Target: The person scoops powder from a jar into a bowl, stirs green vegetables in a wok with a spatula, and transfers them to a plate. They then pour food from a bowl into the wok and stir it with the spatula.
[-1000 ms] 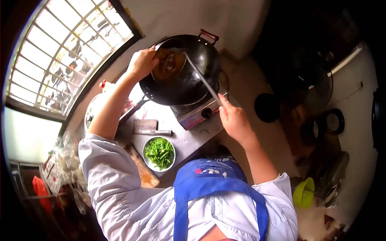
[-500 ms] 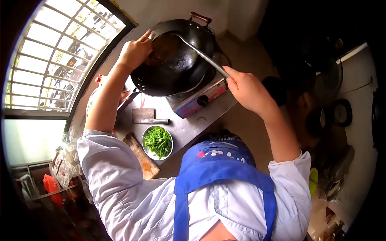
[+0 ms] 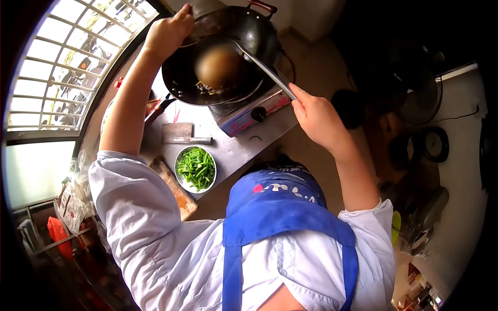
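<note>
One left grip [image 3: 167, 36], one blurred brown mass [image 3: 217, 67], one right grip [image 3: 320, 120]: they're lining up left to right!

The left grip is clasping one dim vessel [image 3: 211, 23] at its edge, high over the wok; below, one cleaver [image 3: 177, 132] is lying on the table [image 3: 236, 151], with one wooden board [image 3: 175, 189] and one bowl of cut greens [image 3: 195, 169] sitting nearer the body. Moving right, the mass is showing within the wok's outline, down and rightward of the left grip, the nearer hand in this view; whether it's touching metal, I can't tell. One wok [image 3: 257, 32] is resting on one stove [image 3: 254, 116]. One long utensil [image 3: 267, 71] is slanting from beside the mass down rightward, the right grip wrapping its handle; its head isn't showing clearly.
</note>
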Action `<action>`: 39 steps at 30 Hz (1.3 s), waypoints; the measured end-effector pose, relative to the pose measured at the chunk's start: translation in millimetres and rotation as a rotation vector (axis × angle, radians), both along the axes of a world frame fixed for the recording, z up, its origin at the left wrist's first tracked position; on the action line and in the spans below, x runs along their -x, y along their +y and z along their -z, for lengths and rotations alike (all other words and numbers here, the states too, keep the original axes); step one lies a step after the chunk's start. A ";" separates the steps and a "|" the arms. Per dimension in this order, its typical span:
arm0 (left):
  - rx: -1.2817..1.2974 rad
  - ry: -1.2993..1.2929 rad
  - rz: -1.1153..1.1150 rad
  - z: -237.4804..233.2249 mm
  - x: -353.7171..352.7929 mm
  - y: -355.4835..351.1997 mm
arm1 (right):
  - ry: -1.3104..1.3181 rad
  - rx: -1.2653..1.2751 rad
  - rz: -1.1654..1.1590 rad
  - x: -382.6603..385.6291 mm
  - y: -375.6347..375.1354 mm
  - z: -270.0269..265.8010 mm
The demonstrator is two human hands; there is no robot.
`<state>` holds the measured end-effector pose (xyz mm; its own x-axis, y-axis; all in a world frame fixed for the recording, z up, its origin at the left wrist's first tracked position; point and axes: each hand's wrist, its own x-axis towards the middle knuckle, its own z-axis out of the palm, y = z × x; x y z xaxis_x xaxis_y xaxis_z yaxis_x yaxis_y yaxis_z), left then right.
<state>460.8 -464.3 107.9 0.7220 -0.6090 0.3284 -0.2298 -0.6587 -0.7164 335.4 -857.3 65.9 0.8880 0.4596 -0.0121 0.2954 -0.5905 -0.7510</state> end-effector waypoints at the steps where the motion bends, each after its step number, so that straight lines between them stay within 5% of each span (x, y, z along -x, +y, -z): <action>1: 0.074 0.075 -0.082 -4.9 -1.1 5.5 | -0.002 0.020 0.010 3.6 0.3 -0.7; 23: 0.245 -0.119 -0.231 -4.2 84.8 6.4 | 0.057 -0.103 0.209 91.6 -6.3 2.1; 33: 0.635 -0.230 -0.134 9.6 94.3 28.2 | 0.127 -0.164 0.266 117.6 7.8 16.2; 39: 0.854 -0.068 -0.270 11.3 104.0 30.9 | 0.118 -0.086 0.262 122.1 15.3 6.4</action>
<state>356.8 -433.4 96.6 0.7675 0.0497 0.6391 0.0348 -0.9987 0.0360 213.3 -842.0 59.5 0.9713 0.2186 -0.0936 0.0487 -0.5681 -0.8215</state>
